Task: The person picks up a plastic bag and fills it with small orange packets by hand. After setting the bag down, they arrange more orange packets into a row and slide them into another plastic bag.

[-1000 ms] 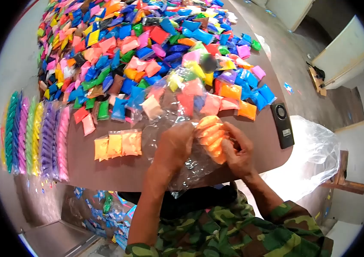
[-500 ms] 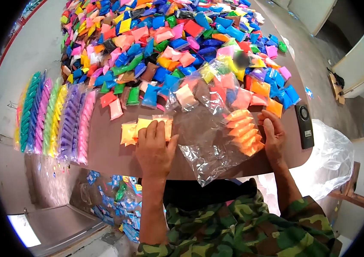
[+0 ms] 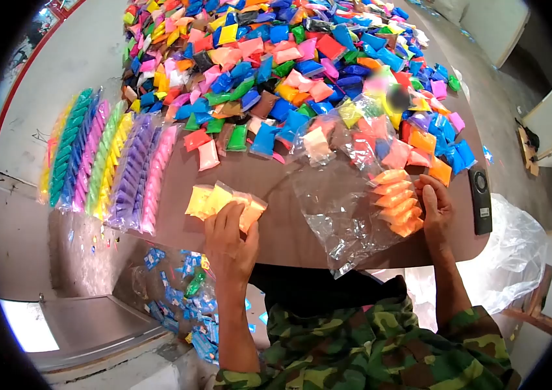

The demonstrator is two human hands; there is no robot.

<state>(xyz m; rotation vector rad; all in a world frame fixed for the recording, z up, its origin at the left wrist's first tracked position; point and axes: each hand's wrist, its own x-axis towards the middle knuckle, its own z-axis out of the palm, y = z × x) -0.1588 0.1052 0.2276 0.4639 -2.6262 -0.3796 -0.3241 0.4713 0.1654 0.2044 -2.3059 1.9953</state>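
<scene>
Near the table's front edge, my left hand (image 3: 231,237) has its fingers on the lower side of a small group of light orange and yellow packets (image 3: 218,201); its fingertips are partly hidden against them. On the right, my right hand (image 3: 437,211) is beside a stack of orange packets (image 3: 397,203), its fingers curved along the stack's right side. The stack lies at the right part of a clear plastic bag (image 3: 334,218), which is spread on the brown table (image 3: 276,237) between my hands.
A large heap of colourful packets (image 3: 282,52) covers the table's far part. Long bags of twisted coloured pieces (image 3: 136,172) lie at the left. A black device (image 3: 480,201) rests at the right edge, near clear plastic sheeting (image 3: 510,250). Blue wrappers (image 3: 204,335) lie below the table.
The view has shifted, so the table scene sits further right. The small packets under my left hand are now tilted and bunched closer together, and that hand has moved toward their lower side.
</scene>
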